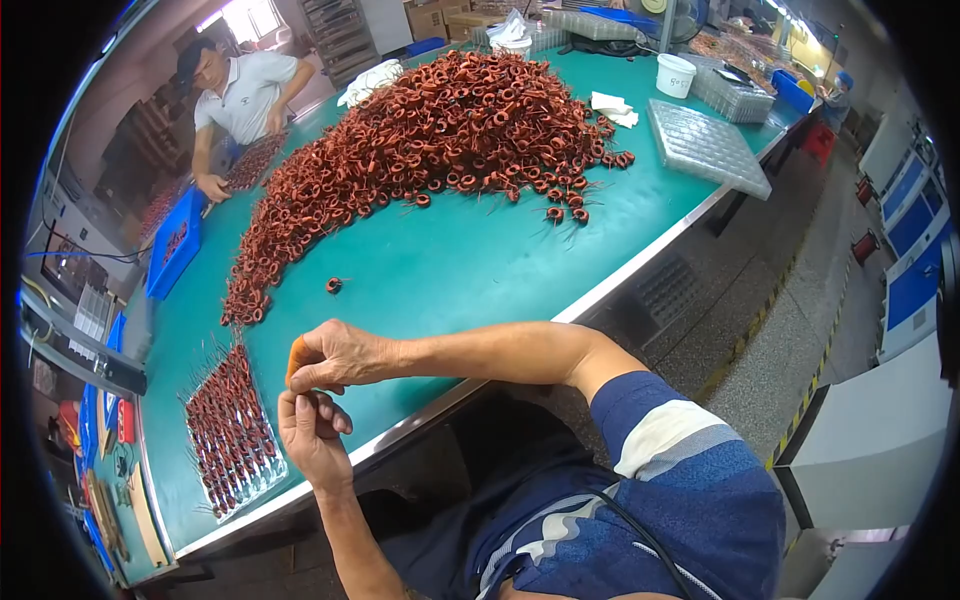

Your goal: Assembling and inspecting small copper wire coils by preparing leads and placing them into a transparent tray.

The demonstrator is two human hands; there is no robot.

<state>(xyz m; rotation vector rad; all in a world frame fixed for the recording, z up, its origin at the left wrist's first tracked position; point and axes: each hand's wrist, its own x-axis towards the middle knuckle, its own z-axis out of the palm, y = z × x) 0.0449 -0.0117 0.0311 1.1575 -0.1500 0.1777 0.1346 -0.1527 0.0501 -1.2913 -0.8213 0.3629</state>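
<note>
My right hand [348, 357] and my left hand [316, 438] meet close together above the near edge of the green table [400, 275]. Both are closed, fingertips pinched and almost touching; whatever is between them is hidden or too small to name. An orange finger cover [296, 358] wraps one finger of the right hand. Just left of my hands lies a clear tray [268, 478] filled with rows of red-brown ring coils [232, 420], their wire leads sticking up. A single coil [333, 286] lies apart on the table, beyond my right hand.
A large heap of red-brown ring coils [450, 125] curves across the table. Stacked clear trays [708, 145] and a white tub [675, 75] stand at the far right. A blue bin [175, 243] sits at the left, near another person [245, 100]. Floor lies beyond the table's metal edge.
</note>
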